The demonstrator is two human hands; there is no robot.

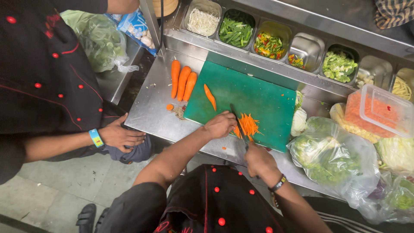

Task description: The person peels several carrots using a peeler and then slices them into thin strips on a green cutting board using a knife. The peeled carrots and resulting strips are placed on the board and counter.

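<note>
Bags and a tub around the counter

A blue-and-white printed packet (139, 26) lies top left beside a clear bag of greens (101, 41); right, a clear lidded tub (379, 111) of orange shreds sits above a clear bag of broccoli (334, 157).

Green cutting board (254, 97); orange carrot shreds (249, 125) and whole carrots (183, 81). Black jacket (215, 203) (red buttons). Blue wristband (96, 138) on co-worker. Green broccoli (339, 66) in steel tray.

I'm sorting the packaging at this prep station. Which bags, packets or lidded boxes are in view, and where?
Blue and white printed packet: top left, beside the counter, pale round pieces inside.
Clear bag of leafy greens: far left, next to that packet.
Clear bag of broccoli: right of the green cutting board.
Clear lidded box: far right, orange shreds inside.
</note>
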